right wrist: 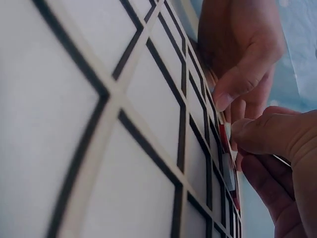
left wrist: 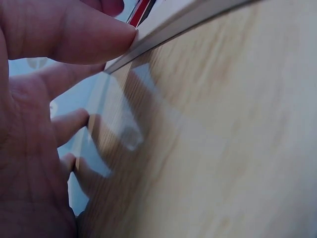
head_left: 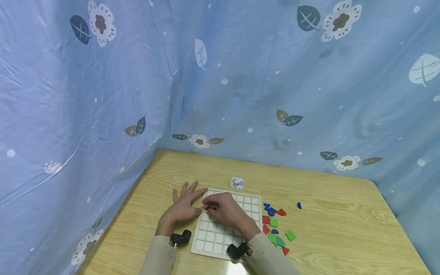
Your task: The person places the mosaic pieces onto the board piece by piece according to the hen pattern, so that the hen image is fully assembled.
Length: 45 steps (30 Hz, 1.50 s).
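A white gridded board (head_left: 209, 247) with a pale wooden frame lies on the table. My left hand (head_left: 183, 208) is spread at its left side; the thumb and index fingertip touch the frame's edge. Over the upper left cells, my right hand (head_left: 227, 209) has its fingers curled around a small red piece (head_left: 207, 208) and pinches it at the grid. The right wrist view shows this red piece (right wrist: 224, 136) under the fingertips, low against a cell. Farther along the grid is another bit of red (right wrist: 236, 199). The right fingers partly hide the pieces.
Right of the board lie several loose flat pieces: blue half-rounds (head_left: 274, 231), green squares (head_left: 290, 235), red squares (head_left: 266, 219) and red wedges (head_left: 282, 212). A small printed pattern card (head_left: 237, 183) sits beyond the board. Blue patterned cloth (head_left: 240, 95) hangs behind the wooden table (head_left: 343, 229).
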Available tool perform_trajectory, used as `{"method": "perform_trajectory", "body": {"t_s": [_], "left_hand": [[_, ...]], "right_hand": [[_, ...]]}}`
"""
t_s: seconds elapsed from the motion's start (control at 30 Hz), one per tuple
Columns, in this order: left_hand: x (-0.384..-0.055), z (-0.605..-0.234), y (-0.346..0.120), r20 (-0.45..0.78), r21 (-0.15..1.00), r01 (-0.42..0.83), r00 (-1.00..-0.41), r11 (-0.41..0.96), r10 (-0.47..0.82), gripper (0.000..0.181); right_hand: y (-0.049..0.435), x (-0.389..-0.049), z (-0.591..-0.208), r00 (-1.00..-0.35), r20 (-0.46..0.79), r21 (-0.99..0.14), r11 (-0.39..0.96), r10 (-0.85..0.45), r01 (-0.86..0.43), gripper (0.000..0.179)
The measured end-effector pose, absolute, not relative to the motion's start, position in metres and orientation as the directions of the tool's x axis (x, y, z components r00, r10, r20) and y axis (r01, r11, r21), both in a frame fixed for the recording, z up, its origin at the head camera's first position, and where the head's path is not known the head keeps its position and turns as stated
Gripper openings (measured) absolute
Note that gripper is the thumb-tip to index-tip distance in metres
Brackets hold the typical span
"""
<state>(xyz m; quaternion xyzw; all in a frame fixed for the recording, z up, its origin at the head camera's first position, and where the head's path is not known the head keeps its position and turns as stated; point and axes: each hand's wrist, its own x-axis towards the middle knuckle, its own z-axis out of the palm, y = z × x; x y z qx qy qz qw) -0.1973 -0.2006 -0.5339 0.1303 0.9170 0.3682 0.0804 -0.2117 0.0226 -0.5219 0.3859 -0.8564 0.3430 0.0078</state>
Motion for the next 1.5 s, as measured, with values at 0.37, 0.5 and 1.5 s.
{"method": "perform_trajectory", "body": {"t_s": [0.37, 0.5, 1.5], "left_hand": [[-0.197, -0.535, -0.198, -0.063, 0.7, 0.173, -0.952, 0.693, 0.301, 0.078], [-0.196, -0.534, -0.197, -0.068, 0.698, 0.165, -0.953, 0.697, 0.294, 0.079], [-0.196, -0.532, -0.199, -0.067, 0.704, 0.163, -0.954, 0.691, 0.292, 0.082]], "right_hand": [[0.056, -0.19, -0.512, -0.742, 0.352, -0.676, 0.394, -0.571, -0.623, 0.026], [0.084, -0.177, -0.51, -0.788, 0.361, -0.726, 0.381, -0.499, -0.573, 0.028], [0.258, -0.113, -0.531, -0.994, 0.085, -0.741, 0.662, -0.068, -0.108, 0.036]]}}
